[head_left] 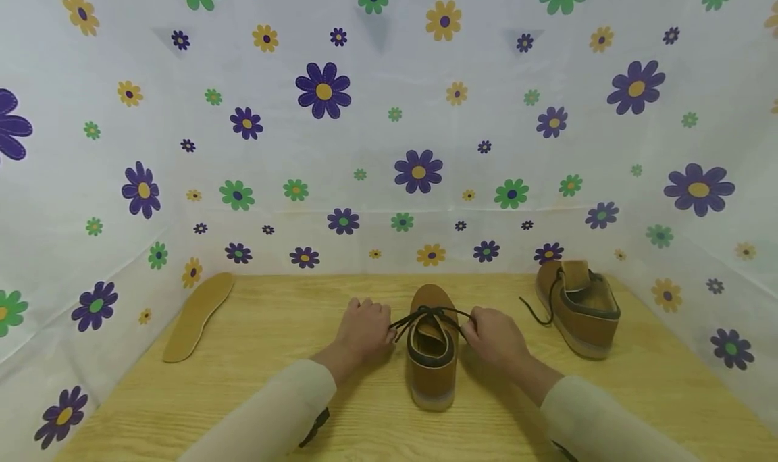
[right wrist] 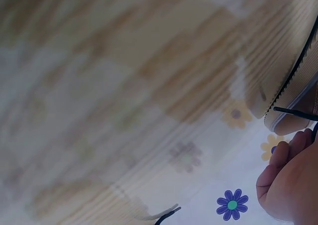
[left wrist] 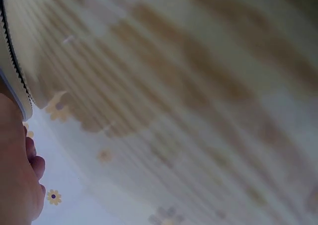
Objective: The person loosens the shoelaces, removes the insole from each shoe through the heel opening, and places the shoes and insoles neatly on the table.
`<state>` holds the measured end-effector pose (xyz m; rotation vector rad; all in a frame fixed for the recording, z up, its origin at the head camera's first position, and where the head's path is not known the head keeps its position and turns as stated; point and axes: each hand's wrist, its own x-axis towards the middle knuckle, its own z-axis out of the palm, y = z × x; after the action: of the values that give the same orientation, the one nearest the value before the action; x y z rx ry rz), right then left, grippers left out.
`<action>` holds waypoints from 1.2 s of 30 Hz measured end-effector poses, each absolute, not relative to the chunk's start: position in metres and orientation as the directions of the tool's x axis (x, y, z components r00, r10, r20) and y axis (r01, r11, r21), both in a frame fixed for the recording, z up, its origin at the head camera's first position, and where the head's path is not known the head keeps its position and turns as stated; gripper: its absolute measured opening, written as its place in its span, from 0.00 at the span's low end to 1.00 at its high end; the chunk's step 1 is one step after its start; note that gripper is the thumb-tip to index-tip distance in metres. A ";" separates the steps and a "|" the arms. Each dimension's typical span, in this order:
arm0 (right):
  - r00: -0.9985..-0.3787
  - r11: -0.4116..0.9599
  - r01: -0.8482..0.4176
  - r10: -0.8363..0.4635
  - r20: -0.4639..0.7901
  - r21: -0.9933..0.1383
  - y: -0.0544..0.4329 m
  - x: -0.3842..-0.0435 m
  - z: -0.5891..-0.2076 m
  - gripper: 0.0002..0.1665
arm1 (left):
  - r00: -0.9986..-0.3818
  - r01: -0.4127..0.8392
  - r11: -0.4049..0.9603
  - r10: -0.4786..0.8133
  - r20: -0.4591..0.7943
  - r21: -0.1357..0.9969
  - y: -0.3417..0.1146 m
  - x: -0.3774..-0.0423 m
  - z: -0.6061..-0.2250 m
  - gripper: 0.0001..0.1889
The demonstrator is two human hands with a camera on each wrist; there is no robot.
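Observation:
A brown shoe (head_left: pixel 433 381) stands on the table, toe pointing away, with dark laces (head_left: pixel 430 311) crossed in a bow-like knot over its tongue. On its left side, my left hand (head_left: pixel 365 330) grips lace strands between curled fingers. My right hand (head_left: pixel 497 337) pinches lace strands on the other side, and they stretch out from the knot. Part of the left hand (left wrist: pixel 17 170) shows at the edge of the left wrist view. In the right wrist view, the curled right hand (right wrist: pixel 293 180) is beside a dark lace and the shoe's sole edge (right wrist: pixel 293 71).
A second brown shoe (head_left: pixel 586 320) stands at the right rear, its tongue up and one loose lace (head_left: pixel 537 317) trailing on the table. At the left lies a tan insole (head_left: pixel 197 320). A flower-patterned white sheet (head_left: pixel 377 131) encloses the wooden table (head_left: pixel 292 293) at the back and sides.

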<state>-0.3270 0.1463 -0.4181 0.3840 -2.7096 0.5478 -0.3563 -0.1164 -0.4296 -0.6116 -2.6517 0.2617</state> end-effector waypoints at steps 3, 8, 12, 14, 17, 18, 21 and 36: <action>-0.912 0.894 -0.311 -0.185 0.367 -0.322 0.146 -0.326 -0.418 0.13 | -0.825 0.406 0.871 0.479 0.298 -0.276 -0.116 -0.356 -0.431 0.15; -0.937 0.911 -0.266 -0.167 0.308 -0.315 0.146 -0.328 -0.420 0.12 | -0.782 0.472 0.835 0.545 0.302 -0.284 -0.115 -0.355 -0.431 0.15; -0.950 0.916 -0.248 -0.167 0.262 -0.316 0.146 -0.329 -0.422 0.11 | -0.693 0.538 0.783 0.622 0.364 -0.313 -0.115 -0.354 -0.429 0.15; -0.948 0.911 -0.260 -0.179 0.262 -0.321 0.145 -0.330 -0.423 0.10 | -0.634 0.557 0.755 0.655 0.410 -0.346 -0.116 -0.353 -0.429 0.15; -0.938 0.902 -0.287 -0.195 0.286 -0.324 0.143 -0.330 -0.424 0.09 | -0.541 0.581 0.723 0.686 0.487 -0.372 -0.116 -0.354 -0.429 0.14; -0.933 0.898 -0.296 -0.199 0.299 -0.326 0.143 -0.330 -0.424 0.09 | -0.508 0.591 0.714 0.690 0.515 -0.374 -0.116 -0.354 -0.429 0.14; -0.919 0.887 -0.321 -0.208 0.333 -0.332 0.141 -0.331 -0.424 0.12 | -0.419 0.622 0.693 0.689 0.592 -0.366 -0.116 -0.356 -0.430 0.11; -0.906 0.882 -0.341 -0.216 0.364 -0.325 0.143 -0.327 -0.418 0.21 | -0.310 0.507 0.769 0.584 0.751 -0.389 -0.113 -0.362 -0.433 0.11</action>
<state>-0.3272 0.1434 -0.4183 0.4151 -2.7324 0.5547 -0.3619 -0.1134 -0.4335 -0.8226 -1.9711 0.0970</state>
